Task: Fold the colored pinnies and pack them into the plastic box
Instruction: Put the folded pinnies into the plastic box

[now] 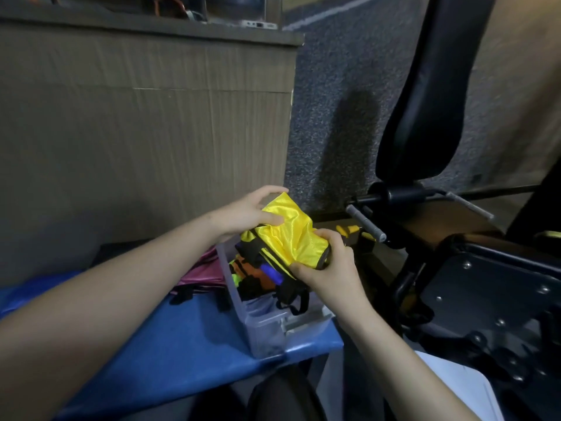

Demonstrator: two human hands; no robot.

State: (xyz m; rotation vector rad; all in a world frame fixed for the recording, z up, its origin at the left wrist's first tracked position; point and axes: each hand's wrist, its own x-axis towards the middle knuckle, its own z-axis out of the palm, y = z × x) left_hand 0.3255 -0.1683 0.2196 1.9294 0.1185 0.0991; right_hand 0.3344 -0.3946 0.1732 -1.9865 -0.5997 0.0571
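A blue table top [170,344] fills the bottom left, and behind it stands a big brown cardboard wall [145,132]. A gray carpet [340,86] runs back on the right with a white line [328,13] across it. A black padded seat back [431,95] leans up on the right, with gray metal pegs [367,224] sticking out under it.

Dim indoor light, grey speckled carpet floor [340,86] with a pale stripe running across it at top right. Left: tall brown ribbed panel wall [145,123] capped by a ledge [151,31] carrying blurred clutter. Right: black padded chair back [431,95] on a black metal frame [498,302] with bolt heads; blue-covered worktop [170,338] at bottom left, white sheet [461,387] bottom right.
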